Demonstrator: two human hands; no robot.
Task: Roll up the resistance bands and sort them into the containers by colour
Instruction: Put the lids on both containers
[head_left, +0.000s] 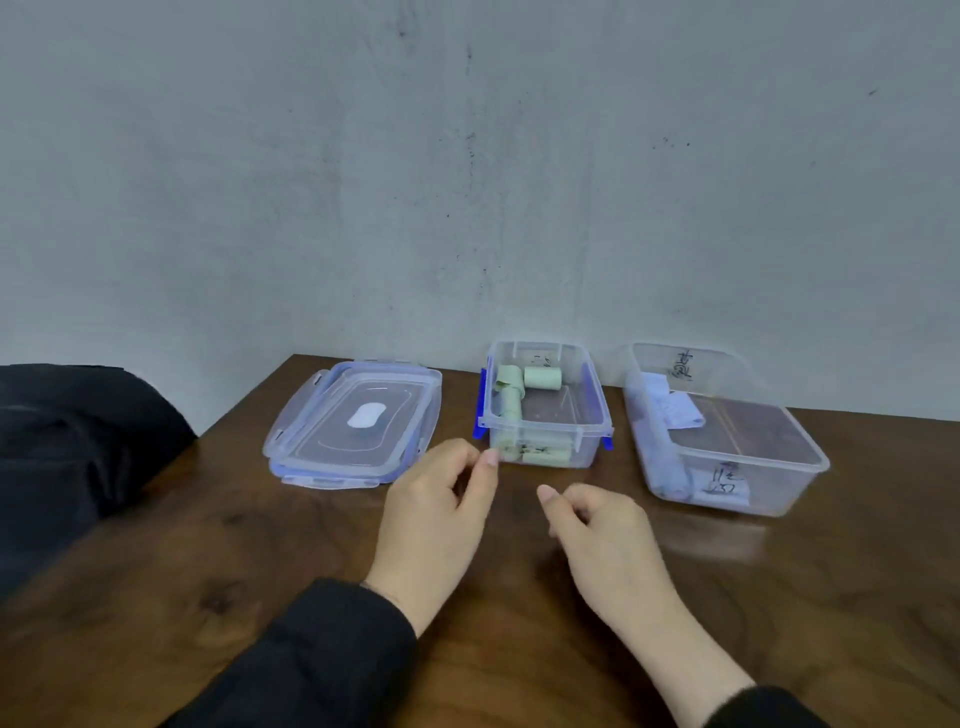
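Nearest to me, both black sleeves reach forward over the dark wooden table. My left hand hovers with its fingers loosely curled, its fingertips just beside the front wall of the middle container; I cannot tell whether they touch it, and they grip nothing. My right hand sits close beside it, also loosely curled with nothing in it, the two hands a little apart.

Beyond the hands, three clear plastic pieces stand in a row. At the left lies a lid with blue latches, flat on the table. The middle container, with blue clips at its sides, holds the rolled green bands: some rolls at its back left, more along its front wall. To the right, the larger open container holds pale lilac bands along its left side, with handwritten labels at front and back that I cannot read.

At the far left edge a black bundle rests by the table. Behind everything rises a scuffed grey wall.
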